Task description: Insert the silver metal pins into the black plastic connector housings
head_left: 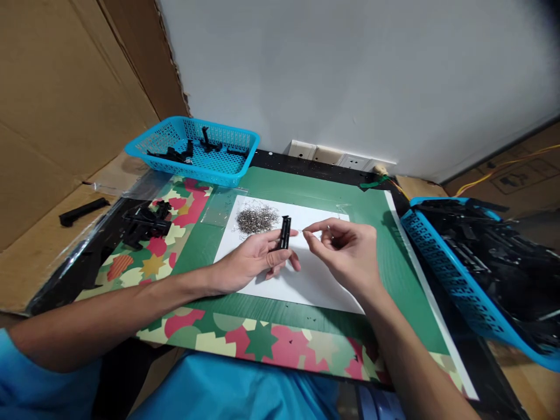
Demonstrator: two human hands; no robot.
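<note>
My left hand is closed around a narrow black plastic part, held upright above a white sheet of paper. Just to its right, my right hand pinches thumb against forefinger. Something tiny and pale seems to be between those fingertips, too small to name. The two hands are close together but apart. Behind my left hand, a heap of small metal pieces, perhaps pins or screws, lies on the paper.
A blue basket with a few black parts stands at the back left. Another blue basket, piled with black parts, is at the right. Black parts lie on the left of the green mat. Wall sockets line the back.
</note>
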